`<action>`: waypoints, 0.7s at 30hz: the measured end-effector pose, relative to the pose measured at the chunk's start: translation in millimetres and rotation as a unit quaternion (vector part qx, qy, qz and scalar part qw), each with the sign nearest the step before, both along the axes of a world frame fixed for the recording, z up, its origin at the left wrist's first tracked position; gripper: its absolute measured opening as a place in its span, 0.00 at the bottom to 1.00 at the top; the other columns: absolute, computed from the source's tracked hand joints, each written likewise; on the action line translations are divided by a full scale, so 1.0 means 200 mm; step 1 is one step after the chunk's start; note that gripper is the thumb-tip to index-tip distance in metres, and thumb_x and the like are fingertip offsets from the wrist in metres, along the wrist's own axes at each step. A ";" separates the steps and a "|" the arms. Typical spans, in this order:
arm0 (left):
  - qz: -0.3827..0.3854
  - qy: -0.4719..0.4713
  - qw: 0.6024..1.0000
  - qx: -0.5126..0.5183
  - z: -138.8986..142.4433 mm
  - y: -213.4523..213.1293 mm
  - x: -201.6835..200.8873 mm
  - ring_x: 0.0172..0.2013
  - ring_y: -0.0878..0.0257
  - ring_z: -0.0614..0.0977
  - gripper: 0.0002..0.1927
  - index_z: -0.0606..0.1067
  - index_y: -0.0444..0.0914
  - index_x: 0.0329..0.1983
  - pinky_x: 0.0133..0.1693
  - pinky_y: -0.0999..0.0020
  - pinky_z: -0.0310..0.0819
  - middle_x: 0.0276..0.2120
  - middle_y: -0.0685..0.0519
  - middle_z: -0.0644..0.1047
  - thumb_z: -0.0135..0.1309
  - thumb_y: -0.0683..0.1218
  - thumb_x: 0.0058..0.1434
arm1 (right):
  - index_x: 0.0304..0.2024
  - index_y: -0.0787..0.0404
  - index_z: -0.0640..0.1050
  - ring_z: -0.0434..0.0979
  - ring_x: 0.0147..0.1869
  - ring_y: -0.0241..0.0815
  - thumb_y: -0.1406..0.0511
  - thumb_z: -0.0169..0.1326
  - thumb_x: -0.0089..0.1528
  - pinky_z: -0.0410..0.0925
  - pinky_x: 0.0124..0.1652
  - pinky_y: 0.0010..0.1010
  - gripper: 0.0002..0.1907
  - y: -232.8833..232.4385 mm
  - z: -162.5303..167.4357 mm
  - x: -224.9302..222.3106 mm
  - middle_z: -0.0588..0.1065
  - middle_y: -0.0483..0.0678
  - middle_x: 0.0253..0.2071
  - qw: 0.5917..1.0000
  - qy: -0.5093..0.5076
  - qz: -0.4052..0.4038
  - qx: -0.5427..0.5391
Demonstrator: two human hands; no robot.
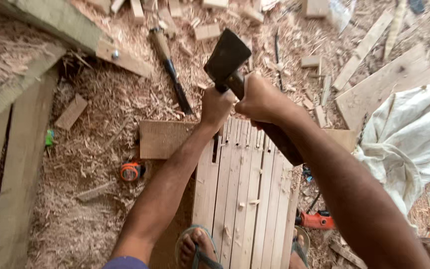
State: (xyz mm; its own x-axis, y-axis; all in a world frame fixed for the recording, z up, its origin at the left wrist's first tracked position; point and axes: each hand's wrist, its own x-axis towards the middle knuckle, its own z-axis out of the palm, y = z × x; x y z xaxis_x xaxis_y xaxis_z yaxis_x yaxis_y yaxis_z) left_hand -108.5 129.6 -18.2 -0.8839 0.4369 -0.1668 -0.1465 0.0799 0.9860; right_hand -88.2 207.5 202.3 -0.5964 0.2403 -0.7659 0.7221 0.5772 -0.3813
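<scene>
You've got the hatchet (pixel 226 60) raised in your clenched right hand (pixel 261 101), left hand (pixel 216 106) gripping a chisel-like tool on the slatted planks (pixel 245 184) — mid-strike, so bring it down square.

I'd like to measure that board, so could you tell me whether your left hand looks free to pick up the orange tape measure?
Probably not as things stand: the left hand grips a tool on the slatted board, while the orange tape measure lies apart on open shavings.
</scene>
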 end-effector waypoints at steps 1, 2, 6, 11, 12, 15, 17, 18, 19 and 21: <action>0.017 -0.068 0.997 0.019 -0.01 -0.02 0.02 0.18 0.72 0.76 0.09 0.66 0.49 0.32 0.20 0.75 0.73 0.20 0.60 0.74 0.52 0.41 0.60 | 0.50 0.70 0.71 0.72 0.20 0.41 0.73 0.54 0.59 0.70 0.20 0.32 0.17 0.02 -0.07 0.05 0.75 0.56 0.29 1.000 0.010 -0.017 -0.014; 0.038 -0.131 0.990 0.043 -0.03 -0.02 0.01 0.20 0.74 0.79 0.14 0.63 0.54 0.37 0.22 0.78 0.77 0.22 0.63 0.76 0.51 0.41 0.58 | 0.49 0.68 0.71 0.72 0.19 0.40 0.73 0.54 0.57 0.71 0.19 0.32 0.17 0.05 -0.11 0.11 0.75 0.55 0.27 0.999 0.025 -0.028 -0.023; 0.008 -0.059 0.997 -0.052 -0.08 -0.01 -0.03 0.16 0.68 0.67 0.12 0.70 0.36 0.24 0.14 0.74 0.58 0.18 0.54 0.68 0.54 0.40 0.65 | 0.30 0.77 0.74 0.73 0.15 0.41 0.72 0.56 0.57 0.68 0.15 0.33 0.09 0.10 -0.26 0.52 0.73 0.53 0.18 0.984 0.093 -0.139 -0.055; -0.011 -0.095 0.990 -0.104 0.16 0.02 -0.14 0.11 0.69 0.68 0.13 0.73 0.40 0.24 0.08 0.74 0.57 0.15 0.56 0.69 0.48 0.43 0.67 | 0.35 0.35 0.58 0.71 0.13 0.43 0.71 0.57 0.57 0.70 0.16 0.37 0.25 0.03 -0.59 0.99 0.73 0.50 0.15 0.924 0.082 -0.355 -0.117; -0.012 -0.087 0.994 -0.058 0.25 0.00 -0.12 0.12 0.70 0.71 0.09 0.73 0.41 0.25 0.09 0.75 0.62 0.16 0.58 0.71 0.50 0.41 0.63 | 0.29 0.48 0.63 0.72 0.14 0.43 0.71 0.56 0.57 0.68 0.17 0.35 0.15 0.03 -0.70 1.09 0.73 0.52 0.14 0.919 0.117 -0.347 -0.148; 0.022 -0.021 1.000 -0.006 0.44 -0.26 0.10 0.13 0.71 0.74 0.10 0.72 0.41 0.25 0.10 0.76 0.66 0.16 0.58 0.72 0.52 0.38 0.63 | 0.17 0.73 0.74 0.73 0.15 0.42 0.71 0.54 0.59 0.67 0.19 0.33 0.16 -0.11 -0.84 1.48 0.73 0.54 0.13 0.898 0.135 -0.352 -0.226; 0.060 0.141 0.987 0.047 0.58 -0.31 -0.08 0.14 0.71 0.73 0.13 0.71 0.40 0.23 0.11 0.77 0.65 0.16 0.58 0.71 0.52 0.38 0.66 | 0.19 0.71 0.74 0.73 0.16 0.41 0.69 0.53 0.63 0.68 0.21 0.33 0.18 -0.04 -0.95 1.30 0.73 0.53 0.14 0.877 0.212 -0.354 -0.246; 0.074 0.217 0.970 0.076 0.65 -0.34 -0.14 0.14 0.70 0.73 0.15 0.70 0.39 0.23 0.12 0.78 0.65 0.16 0.58 0.70 0.52 0.37 0.67 | 0.20 0.70 0.72 0.72 0.16 0.42 0.71 0.53 0.61 0.68 0.19 0.35 0.14 -0.02 -0.94 1.22 0.71 0.52 0.14 0.872 0.191 -0.384 -0.238; 0.087 0.276 0.955 0.065 0.67 -0.40 -0.13 0.15 0.69 0.71 0.18 0.69 0.38 0.22 0.16 0.75 0.64 0.15 0.56 0.69 0.53 0.38 0.70 | 0.21 0.69 0.71 0.70 0.15 0.43 0.72 0.53 0.58 0.67 0.18 0.37 0.11 -0.04 -0.90 1.23 0.70 0.51 0.15 0.865 0.154 -0.419 -0.229; 0.117 0.376 0.918 0.043 0.67 -0.51 -0.04 0.17 0.66 0.68 0.24 0.68 0.36 0.20 0.23 0.68 0.61 0.14 0.54 0.66 0.56 0.38 0.75 | 0.23 0.66 0.69 0.68 0.15 0.42 0.74 0.53 0.55 0.67 0.17 0.38 0.08 -0.05 -0.82 1.25 0.69 0.49 0.16 0.859 0.102 -0.451 -0.217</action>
State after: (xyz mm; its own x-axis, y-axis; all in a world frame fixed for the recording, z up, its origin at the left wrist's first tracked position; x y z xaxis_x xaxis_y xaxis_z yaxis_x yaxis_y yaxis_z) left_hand -117.2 27.9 115.5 -0.8065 0.2030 0.5553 0.5749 0.0499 0.8167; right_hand 162.5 197.5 38.3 -0.4498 0.3936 -0.8017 0.6932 -0.4121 -0.5913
